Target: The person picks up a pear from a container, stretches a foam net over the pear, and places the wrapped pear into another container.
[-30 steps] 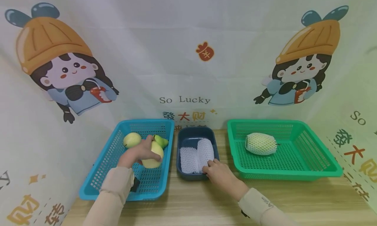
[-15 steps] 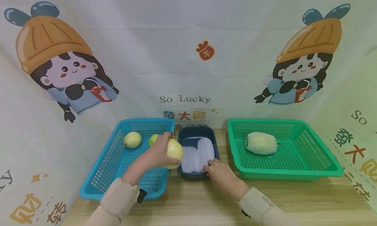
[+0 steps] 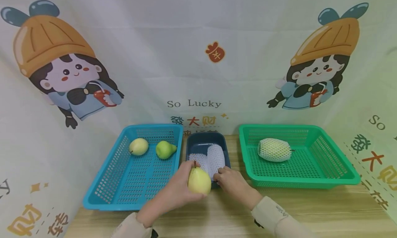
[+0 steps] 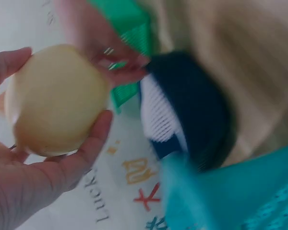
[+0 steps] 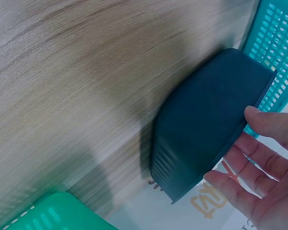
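My left hand holds a pale yellow pear, stem up, in front of the dark blue box. In the left wrist view the fingers and thumb curve round the pear. At the front right of the box rests my right hand, beside the lower end of a white foam net sleeve. Its thumb and fingertips lie along the box rim in the right wrist view, fingers loosely bent and apart. Another foam net sleeve lies left of the first, partly hidden by the left hand and pear.
A blue basket on the left holds a yellow pear and a green pear. To the right stands a green basket, with a netted pear inside. A printed cloth hangs behind the wooden table.
My left hand has lifted the yellow pear out of the blue basket and carried it right, to the front of the dark blue box. The right hand has stayed at the box.
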Motion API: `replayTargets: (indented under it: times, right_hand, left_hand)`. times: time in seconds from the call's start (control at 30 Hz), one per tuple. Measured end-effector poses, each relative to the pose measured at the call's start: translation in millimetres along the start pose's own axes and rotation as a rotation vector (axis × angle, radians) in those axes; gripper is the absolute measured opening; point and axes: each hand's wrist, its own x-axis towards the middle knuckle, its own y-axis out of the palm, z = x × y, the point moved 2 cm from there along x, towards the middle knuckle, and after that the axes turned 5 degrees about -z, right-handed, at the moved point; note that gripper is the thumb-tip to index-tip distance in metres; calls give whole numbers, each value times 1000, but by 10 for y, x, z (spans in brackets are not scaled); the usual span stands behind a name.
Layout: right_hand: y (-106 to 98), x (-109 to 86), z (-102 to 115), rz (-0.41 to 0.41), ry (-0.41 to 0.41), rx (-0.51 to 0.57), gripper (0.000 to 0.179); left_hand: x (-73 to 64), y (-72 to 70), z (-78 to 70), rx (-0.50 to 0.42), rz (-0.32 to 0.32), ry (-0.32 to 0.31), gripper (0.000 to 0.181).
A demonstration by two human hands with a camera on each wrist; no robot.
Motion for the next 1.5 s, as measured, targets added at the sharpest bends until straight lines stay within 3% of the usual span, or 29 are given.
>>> replayTargets:
  times: [0.23, 0.33, 0.57, 1.23, 1.5]
  right_hand:
    - [2, -10, -11, 1, 1, -2, 8]
    - [2, -11, -15, 12, 7, 5, 8]
    - [7, -14, -14, 2, 9, 11, 9]
    - [13, 6, -13, 18, 1, -8, 8]
    - [-10, 0, -11, 35, 20, 9, 8]
  left_hand:
    - [-245, 292, 153, 65, 6, 152, 72]
    - [-322, 418, 238, 92, 38, 198, 72]
    - [-435, 621, 411, 109, 122, 167, 67]
    - [-471, 837, 602, 86, 125, 222, 72]
    - [-500, 941, 646, 163, 55, 400, 79]
